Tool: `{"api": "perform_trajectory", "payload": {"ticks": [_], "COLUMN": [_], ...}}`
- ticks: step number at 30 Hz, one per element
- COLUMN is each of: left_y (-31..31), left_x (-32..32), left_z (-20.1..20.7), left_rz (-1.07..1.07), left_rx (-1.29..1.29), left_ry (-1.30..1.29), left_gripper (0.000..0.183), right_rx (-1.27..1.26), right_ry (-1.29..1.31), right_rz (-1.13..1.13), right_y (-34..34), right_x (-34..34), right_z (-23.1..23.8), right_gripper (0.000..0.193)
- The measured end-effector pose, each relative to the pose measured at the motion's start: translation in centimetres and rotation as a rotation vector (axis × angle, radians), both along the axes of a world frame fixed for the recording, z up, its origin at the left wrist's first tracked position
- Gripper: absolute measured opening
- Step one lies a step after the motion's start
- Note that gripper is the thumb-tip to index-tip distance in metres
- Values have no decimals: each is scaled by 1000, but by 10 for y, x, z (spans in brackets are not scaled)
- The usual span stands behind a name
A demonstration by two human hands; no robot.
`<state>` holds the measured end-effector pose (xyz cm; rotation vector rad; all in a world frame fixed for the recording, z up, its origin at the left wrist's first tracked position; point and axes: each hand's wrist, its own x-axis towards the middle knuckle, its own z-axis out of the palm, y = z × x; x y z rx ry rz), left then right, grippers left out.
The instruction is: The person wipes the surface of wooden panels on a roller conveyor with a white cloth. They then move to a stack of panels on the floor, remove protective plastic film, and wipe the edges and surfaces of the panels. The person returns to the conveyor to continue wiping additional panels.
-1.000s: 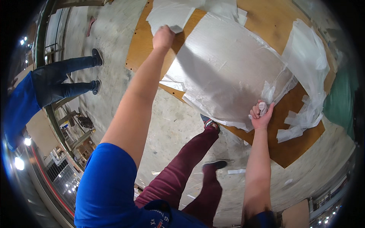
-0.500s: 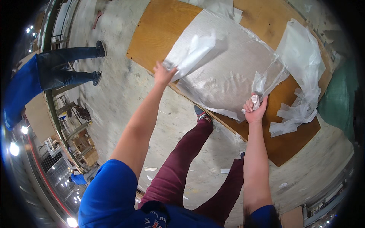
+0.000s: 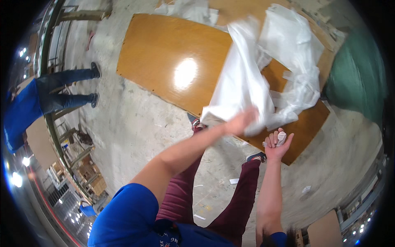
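Observation:
A shiny brown wooden panel [image 3: 164, 53] lies in front of me. Across its right part a thin white wrapping sheet [image 3: 242, 78] is bunched up in loose folds. My left hand [image 3: 245, 119] is at the sheet's near edge, blurred by motion; the sheet gathers at its fingers, though their exact grip is smeared. Near the panel's front right edge, my right hand [image 3: 276, 145] is closed, palm up, around a crumpled white wad [image 3: 281, 138]. To the right of the bunched sheet, another translucent white sheet [image 3: 302, 88] trails over the panel.
Another person [image 3: 37, 99] in blue stands at left beside a metal frame [image 3: 51, 123]. A green cover [image 3: 354, 74] bulges at the right. Behind the panel lie more white wrapping [image 3: 189, 11] and a brown board [image 3: 238, 12]. Paper scraps [image 3: 234, 181] dot the concrete floor [image 3: 135, 123].
My left hand has swept right, drawing the white sheet off the panel's left part into a bunch; glossy wood is now bare there. My right hand, keeping its wad, is slightly lower.

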<state>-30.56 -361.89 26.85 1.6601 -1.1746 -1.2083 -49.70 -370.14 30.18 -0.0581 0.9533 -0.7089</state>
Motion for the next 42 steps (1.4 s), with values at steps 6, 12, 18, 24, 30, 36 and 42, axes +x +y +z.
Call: {"api": "perform_trajectory", "payload": {"ticks": [6,12,18,24,30,36,42], "left_y": [-12,-161,-219,-185,65,130,-66], "left_x": [-54,-96,-176,5,95,34,45], "left_z": [31,-2,-45,-44,65,15,-61], "left_rz": [49,77,-226,222,165,901,643], "left_rx": [513,71,445,441,1115,939,609], "left_ry": [61,-563,-814,-1080,-1250,-824,-743], "left_gripper": [58,71,55,25,40,42,58], "right_rx": [-88,-103,8,10,-51,-18,-7], "right_ry": [-5,-69,36,48,157,157,40], "right_rz": [-260,-379,-512,-414,-413,-359,-293], "right_y": [-6,4,13,-37,-85,-69,-52], "right_x": [-106,-213,-300,-350,-405,-375,-302], "right_z": [28,29,31,35,44,53,47], "right_gripper": [56,62,59,55,52,51,53]}}
